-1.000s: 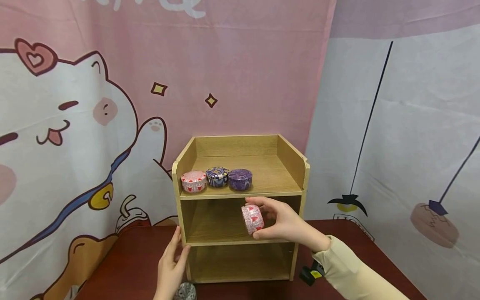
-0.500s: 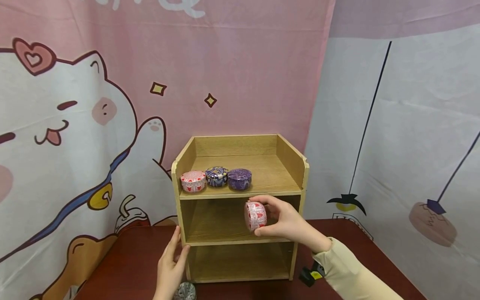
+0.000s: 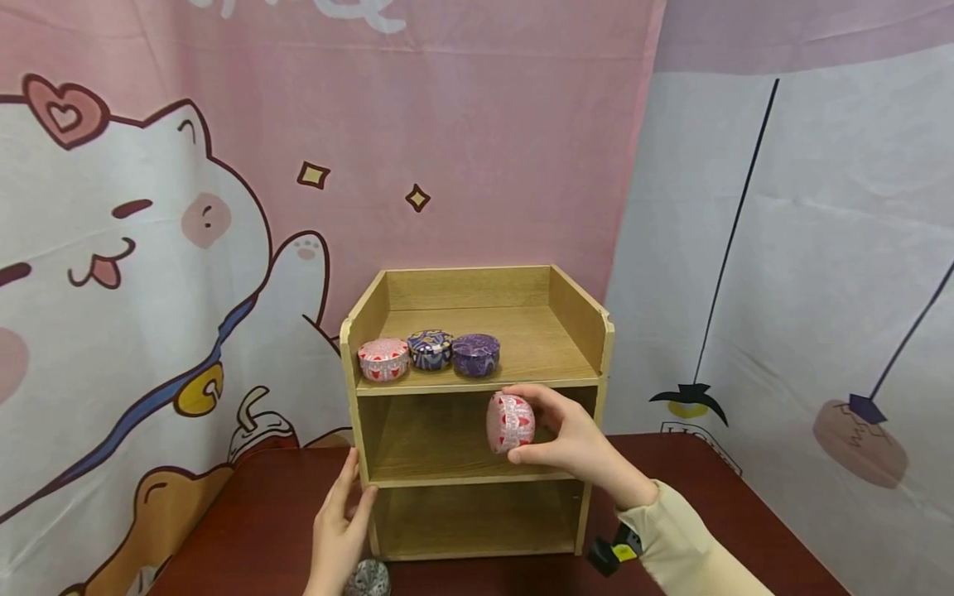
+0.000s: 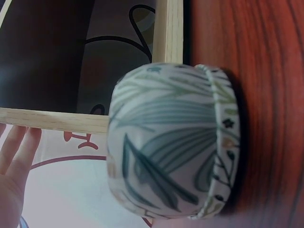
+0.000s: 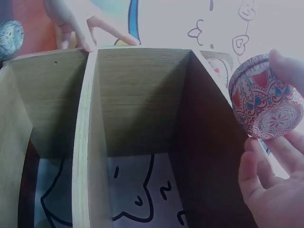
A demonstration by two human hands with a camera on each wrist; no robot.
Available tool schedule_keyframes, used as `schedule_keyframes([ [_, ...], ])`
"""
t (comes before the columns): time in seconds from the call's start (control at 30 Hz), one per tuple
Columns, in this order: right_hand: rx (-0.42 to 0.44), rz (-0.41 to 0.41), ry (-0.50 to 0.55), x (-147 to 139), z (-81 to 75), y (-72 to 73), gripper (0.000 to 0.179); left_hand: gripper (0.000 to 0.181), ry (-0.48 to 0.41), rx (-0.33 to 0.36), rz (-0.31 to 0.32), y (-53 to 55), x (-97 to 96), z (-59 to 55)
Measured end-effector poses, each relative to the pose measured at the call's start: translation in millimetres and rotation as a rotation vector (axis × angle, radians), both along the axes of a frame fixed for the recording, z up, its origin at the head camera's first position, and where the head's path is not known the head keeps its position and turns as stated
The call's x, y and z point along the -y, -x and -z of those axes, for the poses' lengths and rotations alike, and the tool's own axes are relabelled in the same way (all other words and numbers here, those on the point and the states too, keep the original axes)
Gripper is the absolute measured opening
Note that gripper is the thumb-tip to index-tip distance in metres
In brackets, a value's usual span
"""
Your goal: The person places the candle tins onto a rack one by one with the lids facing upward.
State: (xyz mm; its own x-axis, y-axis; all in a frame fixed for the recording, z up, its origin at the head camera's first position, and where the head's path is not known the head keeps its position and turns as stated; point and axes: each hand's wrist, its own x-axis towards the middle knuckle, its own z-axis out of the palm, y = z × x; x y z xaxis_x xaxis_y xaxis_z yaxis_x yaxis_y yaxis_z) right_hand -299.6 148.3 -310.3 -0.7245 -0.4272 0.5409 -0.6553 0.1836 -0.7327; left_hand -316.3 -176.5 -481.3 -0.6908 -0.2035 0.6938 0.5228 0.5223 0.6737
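My right hand (image 3: 577, 439) pinches a small round tin (image 3: 510, 424) between thumb and fingers, in front of the shelf unit's middle compartment. The tin is pink and white with red marks, tilted on its side; its red and blue pattern shows in the right wrist view. My left hand (image 3: 339, 523) rests its fairly straight fingers against the left side of the wooden shelf unit (image 3: 480, 386). Near the left wrist, a round tin with green leaves (image 4: 166, 137) stands on the table, close to the unit's lower front.
Along the top shelf's front left stand a pink tin (image 3: 383, 360), a dark blue and yellow tin (image 3: 431, 350) and a purple tin (image 3: 477, 355). The unit has raised top sides and stands on a reddish-brown table (image 3: 253, 513). A printed cloth (image 3: 492, 149) hangs behind.
The tin in my right hand has turned, bringing more of its patterned side into view, and has shifted slightly right and up. My left hand stays at the unit's side.
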Motion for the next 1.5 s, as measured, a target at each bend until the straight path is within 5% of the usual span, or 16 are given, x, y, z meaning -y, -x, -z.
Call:
schedule_keyframes([
  [0.53,0.061,-0.081,0.195,-2,14.3,3.0,0.067,0.070,0.001,0.013,0.002,-1.1,-0.9,-0.8],
  [0.83,0.067,-0.056,0.188,-4,15.9,1.8,0.080,0.070,0.004,0.019,-0.002,-0.8,-0.3,-0.5],
  [1.5,0.067,-0.032,0.201,-11,-0.2,-0.3,0.070,0.069,-0.013,0.003,0.007,-0.1,0.5,-0.7],
])
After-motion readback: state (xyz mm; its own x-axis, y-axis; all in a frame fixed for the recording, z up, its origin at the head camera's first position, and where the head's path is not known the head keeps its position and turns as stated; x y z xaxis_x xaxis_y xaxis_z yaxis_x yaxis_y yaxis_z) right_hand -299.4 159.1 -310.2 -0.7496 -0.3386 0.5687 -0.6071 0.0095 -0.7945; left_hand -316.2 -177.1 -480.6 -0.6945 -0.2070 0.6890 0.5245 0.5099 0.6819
